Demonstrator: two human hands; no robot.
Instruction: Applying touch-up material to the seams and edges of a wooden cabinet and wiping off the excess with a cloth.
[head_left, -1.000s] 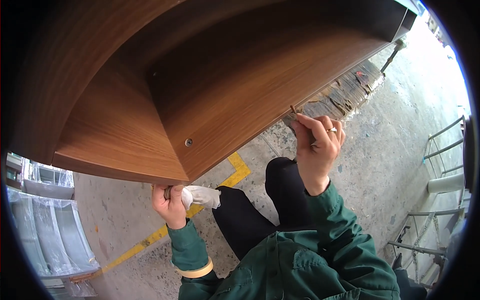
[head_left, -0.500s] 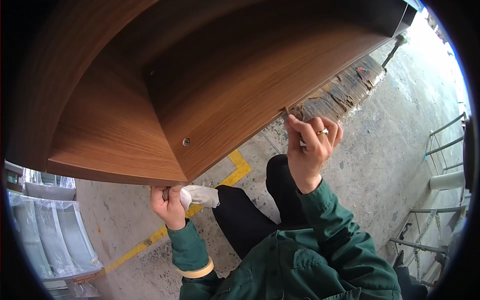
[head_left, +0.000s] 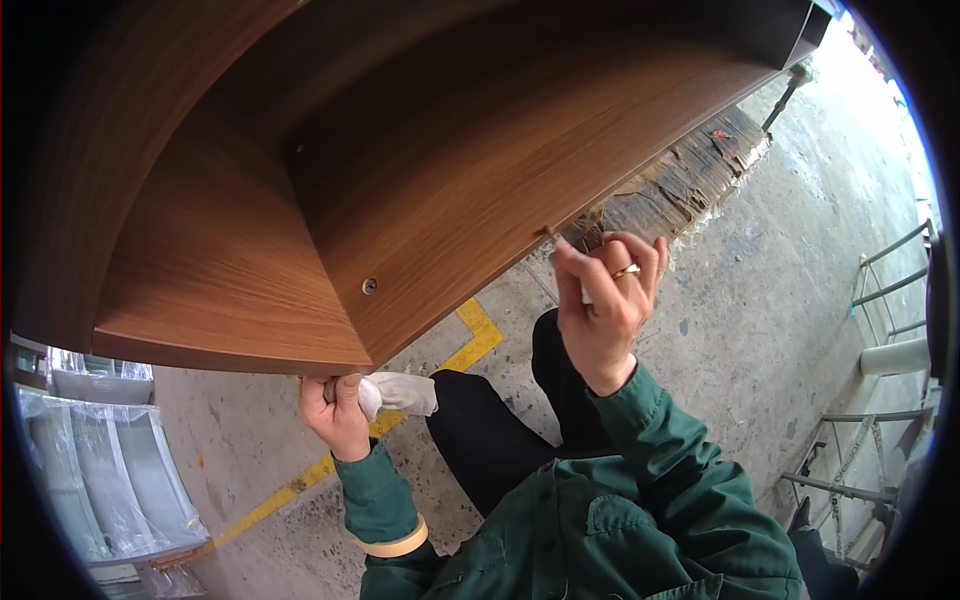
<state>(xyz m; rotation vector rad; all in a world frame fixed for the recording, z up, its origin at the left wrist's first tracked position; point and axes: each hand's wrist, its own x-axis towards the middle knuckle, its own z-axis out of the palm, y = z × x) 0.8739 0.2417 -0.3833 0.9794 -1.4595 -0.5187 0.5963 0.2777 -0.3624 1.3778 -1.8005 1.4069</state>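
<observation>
Grey concrete floor (head_left: 760, 330) fills the right and near part of the view, with a yellow painted line (head_left: 470, 345) crossing it under a big wooden cabinet (head_left: 400, 170). This cabinet is brown with a wood grain pattern, and its inside panels take the whole upper left of the picture. One small round screw head (head_left: 369, 286) sits on the panel near the lower edge.

At the left, the left hand (head_left: 335, 410) is closed around a white cloth (head_left: 398, 392), just under the near corner of the cabinet and touching its bottom edge. More to the right, the right hand (head_left: 605, 300) is raised to the lower edge of the long panel. Its fingers are pinched together on something thin and pale; I cannot tell exactly what it is, perhaps a small tool or a strip. A ring (head_left: 626, 270) is on one finger. Both sleeves are dark green, and the left cuff has a pale band.

Far behind the right hand lies a stack of flattened cardboard (head_left: 690, 185). At the left edge are panels wrapped in clear plastic (head_left: 90, 480), and at the right edge some metal rails (head_left: 880, 290).

To do this well, I think the pinching hand should stay close on the panel edge and move slowly along it, while the other hand steadies the corner. The cloth should be kept away from the edge being worked, so nothing catches.
</observation>
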